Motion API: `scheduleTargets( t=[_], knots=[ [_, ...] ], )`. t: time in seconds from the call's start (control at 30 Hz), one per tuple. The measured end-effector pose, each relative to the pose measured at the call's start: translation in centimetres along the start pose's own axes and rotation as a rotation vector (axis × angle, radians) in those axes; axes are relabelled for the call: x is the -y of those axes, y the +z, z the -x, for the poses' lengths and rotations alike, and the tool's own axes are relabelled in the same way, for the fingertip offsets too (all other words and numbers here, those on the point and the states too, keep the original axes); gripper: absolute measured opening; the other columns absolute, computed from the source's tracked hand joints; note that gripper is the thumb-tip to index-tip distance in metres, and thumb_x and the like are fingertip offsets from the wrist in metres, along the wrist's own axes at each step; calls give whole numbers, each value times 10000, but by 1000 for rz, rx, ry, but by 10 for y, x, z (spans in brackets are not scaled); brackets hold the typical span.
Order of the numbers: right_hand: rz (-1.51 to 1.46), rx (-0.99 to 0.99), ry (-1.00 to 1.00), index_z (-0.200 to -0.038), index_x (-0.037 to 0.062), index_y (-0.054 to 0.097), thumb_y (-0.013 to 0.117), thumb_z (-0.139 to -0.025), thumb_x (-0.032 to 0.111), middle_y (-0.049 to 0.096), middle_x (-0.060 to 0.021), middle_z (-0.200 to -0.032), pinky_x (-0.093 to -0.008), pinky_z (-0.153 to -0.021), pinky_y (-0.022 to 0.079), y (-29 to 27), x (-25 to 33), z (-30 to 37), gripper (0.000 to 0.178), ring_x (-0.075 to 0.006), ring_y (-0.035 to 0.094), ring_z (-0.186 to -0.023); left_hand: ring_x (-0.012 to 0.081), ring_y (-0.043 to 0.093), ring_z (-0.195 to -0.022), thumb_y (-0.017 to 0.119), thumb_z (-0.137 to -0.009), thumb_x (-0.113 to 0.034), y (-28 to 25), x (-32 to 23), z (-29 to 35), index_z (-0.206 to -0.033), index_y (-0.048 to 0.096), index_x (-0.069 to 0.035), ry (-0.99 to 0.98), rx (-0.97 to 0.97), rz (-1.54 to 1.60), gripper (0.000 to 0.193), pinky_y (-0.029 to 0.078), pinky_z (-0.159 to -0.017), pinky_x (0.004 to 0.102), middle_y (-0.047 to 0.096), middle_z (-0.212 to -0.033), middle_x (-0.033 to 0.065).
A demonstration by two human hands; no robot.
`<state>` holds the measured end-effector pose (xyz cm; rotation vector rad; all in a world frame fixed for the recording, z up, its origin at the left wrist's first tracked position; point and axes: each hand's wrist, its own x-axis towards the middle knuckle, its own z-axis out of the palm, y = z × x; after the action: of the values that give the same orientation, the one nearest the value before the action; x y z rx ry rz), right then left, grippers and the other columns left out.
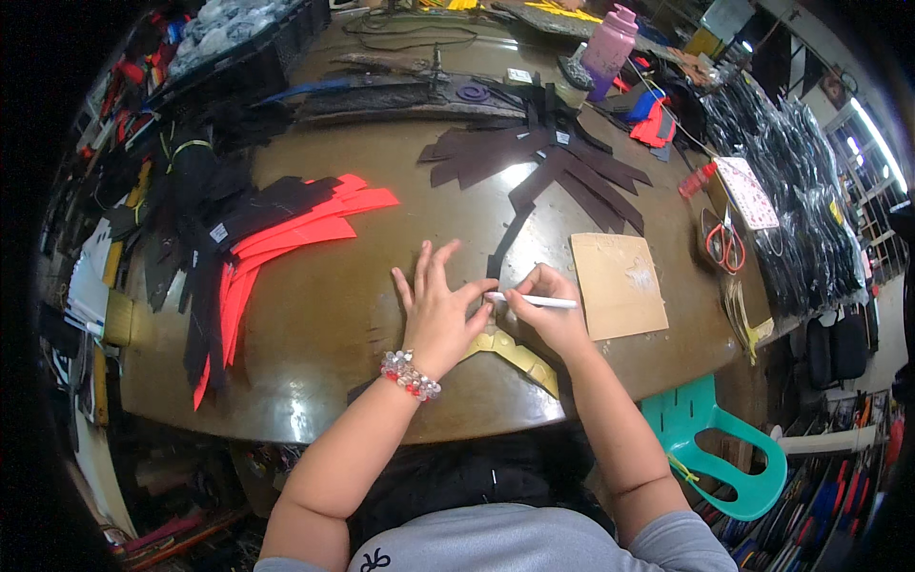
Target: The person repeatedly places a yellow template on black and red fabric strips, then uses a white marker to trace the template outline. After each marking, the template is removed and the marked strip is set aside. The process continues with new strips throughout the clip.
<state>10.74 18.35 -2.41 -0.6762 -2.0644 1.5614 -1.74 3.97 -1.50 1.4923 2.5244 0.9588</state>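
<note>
My right hand (555, 319) is closed around a white pen (551, 302), its tip pointing left toward my left fingertips. My left hand (438, 310) lies with its fingers spread, the index finger and thumb reaching to the pen tip. Just below both hands is a curved yellow template-like piece (519, 357), its upper left part hidden by my left hand. A narrow black strip (515, 235) runs from a fan of dark cut pieces (486, 153) down to my fingertips. What lies right under the pen tip is too small to make out.
Left on the brown table (315, 362) lie black pieces (181, 210) and red-orange strips (286, 238). To the right are a tan card (620, 286), red-handled scissors (726, 246) and plastic-wrapped stacks (801, 200). A pink-purple bottle (608, 52) stands behind; a green stool (715, 439) is lower right.
</note>
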Motion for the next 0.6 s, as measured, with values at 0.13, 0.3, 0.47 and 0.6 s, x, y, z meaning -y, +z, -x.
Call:
scheduleTargets(
  t=[0.13,0.3,0.47,0.6],
  knots=[
    [59,-30,-25,-773,24,530,717,-837,113,619,-37,-709,-238,-540,403,-3,1,-1,216,-64,528,-637,373,126,-1454,728,-796,-286,5,1,3,-1120,704,-305,1,-2,-12,326,58,-1116,679,271,-1506,87],
    [-191,13,-69,-847,15,568,662,-897,130,649,-96,-774,-259,-620,471,-1,8,3,157,-111,592,-715,383,160,-1439,750,-771,-259,-1,-3,-2,-1034,707,-218,-9,-60,9,270,93,-1116,671,305,-1467,95],
    [322,144,-245,-1075,80,643,626,-907,201,696,-122,-945,-328,-742,526,6,11,10,207,-262,675,-840,373,447,-1248,698,-791,-131,-25,-18,12,-1013,643,-58,-1,180,210,240,384,-1047,454,497,-1254,187],
    [167,129,-120,-1006,37,671,655,-870,187,700,-115,-838,-304,-679,520,-6,20,10,203,-190,673,-756,348,533,-1159,545,-899,-109,-22,-43,46,-1056,627,90,454,259,-307,265,432,-1018,389,592,-1169,232]
  ],
)
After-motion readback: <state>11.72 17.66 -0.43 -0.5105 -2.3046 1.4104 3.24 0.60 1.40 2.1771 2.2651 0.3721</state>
